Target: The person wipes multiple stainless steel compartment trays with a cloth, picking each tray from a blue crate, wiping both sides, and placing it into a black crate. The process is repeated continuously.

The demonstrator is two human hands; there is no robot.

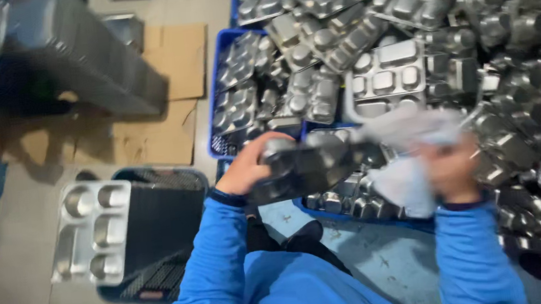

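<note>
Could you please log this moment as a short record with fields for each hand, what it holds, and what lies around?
left hand: the left hand grips one end of a steel compartment tray
right hand: the right hand, blurred, presses a pale cloth against that tray
ahead: heap of trays, partly in blue crates
left side: single tray resting on a dark crate
floor: flattened cardboard
clothing: blue sleeves

Two hands: left hand (245,168), right hand (450,170). One tray (305,165) held, one cloth (408,184), one tray on the dark crate (163,217); piled trays (406,37) beyond counting.
</note>
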